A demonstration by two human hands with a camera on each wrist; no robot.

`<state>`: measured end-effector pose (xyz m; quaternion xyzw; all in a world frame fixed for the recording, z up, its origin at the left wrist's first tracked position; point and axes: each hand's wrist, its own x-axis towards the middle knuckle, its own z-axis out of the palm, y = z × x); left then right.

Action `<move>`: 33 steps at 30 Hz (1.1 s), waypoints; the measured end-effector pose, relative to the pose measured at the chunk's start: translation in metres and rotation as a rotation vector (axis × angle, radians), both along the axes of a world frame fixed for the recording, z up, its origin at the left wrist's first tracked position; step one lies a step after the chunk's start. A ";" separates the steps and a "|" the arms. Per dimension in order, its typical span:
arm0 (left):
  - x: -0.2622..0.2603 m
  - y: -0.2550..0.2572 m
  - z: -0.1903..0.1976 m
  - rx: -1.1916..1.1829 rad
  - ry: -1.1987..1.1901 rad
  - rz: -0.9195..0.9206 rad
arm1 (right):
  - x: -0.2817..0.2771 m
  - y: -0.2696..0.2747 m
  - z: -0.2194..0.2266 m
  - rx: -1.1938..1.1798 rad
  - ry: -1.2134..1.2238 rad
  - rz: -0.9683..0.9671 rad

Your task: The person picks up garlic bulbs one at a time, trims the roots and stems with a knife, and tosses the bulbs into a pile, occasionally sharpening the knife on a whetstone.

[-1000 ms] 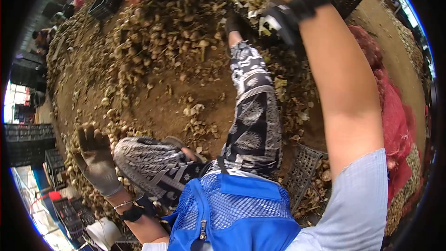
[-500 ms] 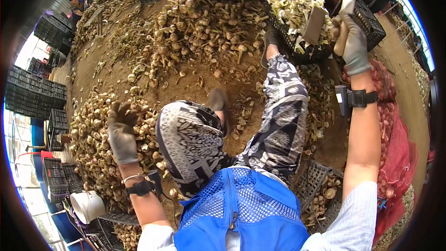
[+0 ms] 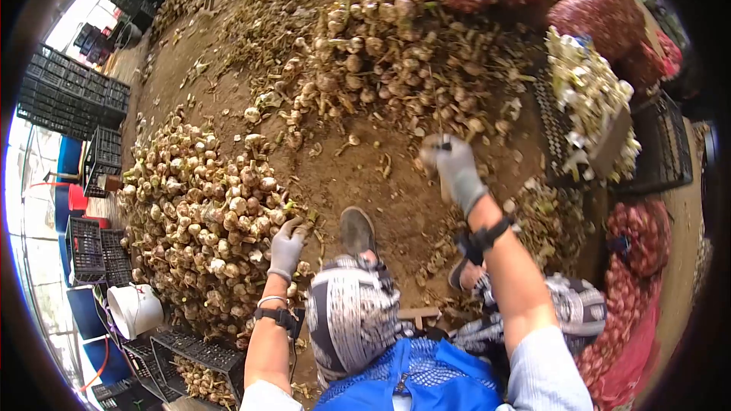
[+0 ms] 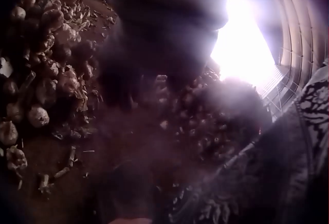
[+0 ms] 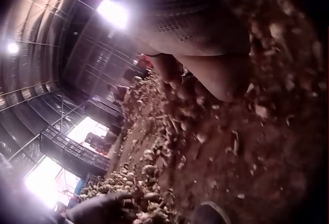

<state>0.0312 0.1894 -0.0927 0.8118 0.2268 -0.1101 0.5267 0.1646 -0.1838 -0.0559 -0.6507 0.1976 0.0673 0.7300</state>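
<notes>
A dark, blurred hand [image 4: 154,44], perhaps gloved, hangs over garlic bulbs [image 4: 41,80] heaped on brown dirt [image 4: 77,152].

No text, label, brand, number or sign can be read in any view; the black plastic crates, red mesh sacks and white bucket show no legible markings.

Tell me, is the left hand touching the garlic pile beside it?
Touching. The head view shows the gloved left hand with its fingers on a bulb at the edge of the garlic pile.

two garlic heaps [image 3: 198,213], one white bucket [image 3: 133,310], two gloved hands [image 3: 288,247]
</notes>
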 end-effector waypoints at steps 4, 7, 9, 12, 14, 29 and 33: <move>0.106 0.012 -0.061 0.382 -0.179 -0.144 | -0.010 0.005 -0.079 -0.239 0.245 0.089; 0.215 0.002 -0.065 0.384 -0.247 -0.077 | -0.012 -0.005 -0.096 -0.092 0.332 -0.013; 0.283 0.000 -0.077 0.398 -0.251 0.002 | -0.011 -0.024 -0.100 -0.157 0.340 -0.010; 0.368 0.013 -0.122 0.582 -0.331 0.049 | -0.010 -0.052 -0.101 -0.372 0.324 0.090; 0.408 0.025 -0.142 0.611 -0.180 0.077 | -0.009 -0.062 -0.098 -0.193 0.421 -0.026; 0.246 -0.108 -0.110 0.613 -0.443 -0.427 | 0.067 0.017 -0.082 -0.076 0.325 0.090; 0.210 -0.132 -0.095 0.457 -0.423 -0.365 | 0.045 0.008 -0.095 -0.241 0.253 0.120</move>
